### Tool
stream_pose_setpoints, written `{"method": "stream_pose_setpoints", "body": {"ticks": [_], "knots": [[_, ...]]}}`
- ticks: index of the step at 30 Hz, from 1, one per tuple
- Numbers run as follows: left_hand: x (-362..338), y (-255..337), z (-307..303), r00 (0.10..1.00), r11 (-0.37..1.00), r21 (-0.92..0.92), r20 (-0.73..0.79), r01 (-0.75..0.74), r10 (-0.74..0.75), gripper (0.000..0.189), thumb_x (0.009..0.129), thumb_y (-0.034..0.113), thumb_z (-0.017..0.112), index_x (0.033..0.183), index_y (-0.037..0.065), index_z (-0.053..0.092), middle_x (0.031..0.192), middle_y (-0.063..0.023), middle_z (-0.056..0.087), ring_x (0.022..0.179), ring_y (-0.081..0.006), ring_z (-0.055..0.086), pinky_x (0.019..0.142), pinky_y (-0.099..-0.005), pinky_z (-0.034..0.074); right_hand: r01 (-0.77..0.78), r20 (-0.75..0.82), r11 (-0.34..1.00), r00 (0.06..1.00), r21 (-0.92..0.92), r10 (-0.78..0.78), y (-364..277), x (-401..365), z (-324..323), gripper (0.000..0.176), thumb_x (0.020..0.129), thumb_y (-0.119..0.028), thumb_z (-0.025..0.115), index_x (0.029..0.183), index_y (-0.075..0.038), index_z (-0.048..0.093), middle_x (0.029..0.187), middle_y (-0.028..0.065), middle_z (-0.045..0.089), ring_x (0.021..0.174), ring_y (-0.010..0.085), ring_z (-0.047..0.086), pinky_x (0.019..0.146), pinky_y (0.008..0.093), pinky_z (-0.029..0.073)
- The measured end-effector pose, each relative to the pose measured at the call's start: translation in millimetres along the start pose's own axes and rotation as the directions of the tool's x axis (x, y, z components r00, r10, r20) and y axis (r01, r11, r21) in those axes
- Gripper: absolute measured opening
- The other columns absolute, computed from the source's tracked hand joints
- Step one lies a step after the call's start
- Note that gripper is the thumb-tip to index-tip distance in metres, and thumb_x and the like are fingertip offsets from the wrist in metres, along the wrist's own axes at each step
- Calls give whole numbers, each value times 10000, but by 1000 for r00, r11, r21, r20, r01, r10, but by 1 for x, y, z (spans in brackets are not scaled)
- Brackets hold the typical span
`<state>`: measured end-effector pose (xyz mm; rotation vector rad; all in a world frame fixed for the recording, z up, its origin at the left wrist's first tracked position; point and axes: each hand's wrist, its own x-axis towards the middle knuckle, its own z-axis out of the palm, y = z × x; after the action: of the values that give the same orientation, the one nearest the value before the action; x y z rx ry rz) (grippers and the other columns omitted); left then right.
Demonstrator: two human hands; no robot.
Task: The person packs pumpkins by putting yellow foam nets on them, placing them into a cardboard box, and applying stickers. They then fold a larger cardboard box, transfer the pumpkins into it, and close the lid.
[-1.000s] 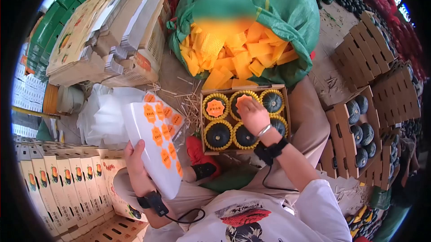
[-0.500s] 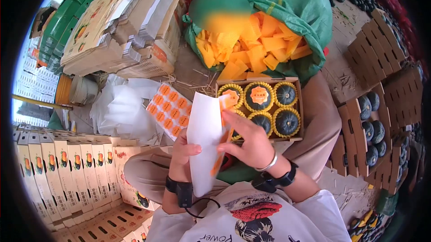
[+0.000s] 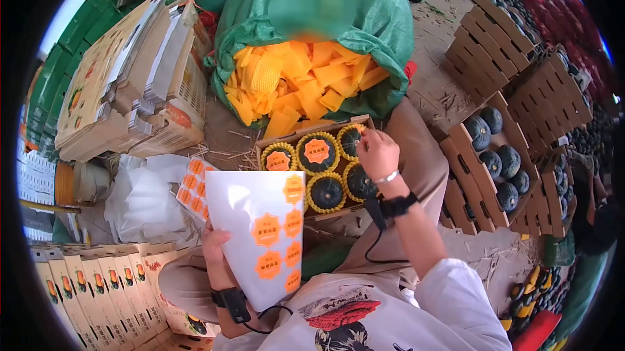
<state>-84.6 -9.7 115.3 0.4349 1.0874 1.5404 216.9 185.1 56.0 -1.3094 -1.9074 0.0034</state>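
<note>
My left hand (image 3: 213, 241) is nearest to me, closed on the lower left edge of a white sticker sheet (image 3: 260, 234), which it holds up facing me. Orange stickers run down the sheet's right side. Just past the sheet, a cardboard box (image 3: 333, 209) rests on my lap with six dark green squashes in yellow foam nets. The back row's left squash (image 3: 278, 161) and middle squash (image 3: 317, 151) each carry an orange sticker. My right hand (image 3: 377, 152) is over the back right squash (image 3: 351, 139), fingers bunched with the tips down on it. I cannot tell whether it has a sticker under them. A second sticker sheet (image 3: 195, 185) lies on the ground left of the box. Farther off stands a green sack (image 3: 364, 19) full of yellow foam nets (image 3: 299, 84). Flat cartons (image 3: 124, 84) are stacked to its left, and open boxes of squashes (image 3: 495, 162) sit to the right.
</note>
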Motion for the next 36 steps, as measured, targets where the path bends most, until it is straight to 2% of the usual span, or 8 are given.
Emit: {"method": "stream_pose_setpoints", "body": {"ticks": [3,10,17,21,23,25,30,36], "knots": [[5,2,2,994,999,-10,-102,-33,31,422,550,33,524,960,-40,595,862,-132,646,735,-227,633,674,-303,528,100,378,930,925,-355,45,18,-9,34,77,680,-112,578,701,-38,574,661,93,598,666,246,622,551,345,499],[17,-11,-6,994,1000,9,-111,-2,3,420,542,45,551,951,-33,601,852,-117,648,735,-212,630,691,-294,518,131,443,991,888,20,-127,50,-11,44,270,798,-197,579,1050,-102,591,1131,145,545,1080,232,528,867,340,450],[16,-9,6,1000,1000,15,-6,10,-10,398,618,81,616,1002,-22,589,921,-115,642,786,-208,627,710,-312,514,203,658,932,751,-300,48,26,-10,45,440,845,-309,535,1276,-269,456,1336,256,337,1253,371,319,1008,419,303],[2,-9,18,996,990,137,91,-35,22,433,674,81,621,1083,-36,542,1011,-138,614,892,-244,616,794,-360,507,107,468,973,884,-205,1,-48,-29,-1,499,805,-317,595,1259,-150,472,1305,293,361,1189,412,379,988,444,309],[-6,-6,45,987,989,145,158,-16,-8,368,705,96,660,1045,-16,573,1000,-93,616,879,-200,611,765,-331,500,-110,454,851,876,513,-161,-97,-30,-49,579,756,-262,667,1257,-69,450,1226,275,452,1087,375,487,929,413,379],[-5,-19,47,963,997,82,267,4,-26,369,711,111,682,1043,-9,576,1011,-86,611,897,-185,602,776,-318,491,-273,516,624,821,732,-246,-137,-37,-82,526,728,-194,701,1188,-30,506,1003,220,586,886,311,602,772,362,475],[-20,-26,68,902,856,488,427,-171,-64,366,715,111,695,1038,-14,578,980,-71,624,870,-137,593,764,-284,478,-436,567,655,824,618,13,-143,-30,-97,226,742,-167,701,921,-37,654,639,113,603,520,196,593,505,273,469],[-29,-37,50,958,997,42,275,68,-77,434,642,7,633,1070,-15,565,966,-76,632,871,-172,613,771,-298,487,-617,670,410,742,672,18,-135,-45,-95,157,778,-88,671,912,-7,657,695,87,630,582,97,585,539,235,467]]}}
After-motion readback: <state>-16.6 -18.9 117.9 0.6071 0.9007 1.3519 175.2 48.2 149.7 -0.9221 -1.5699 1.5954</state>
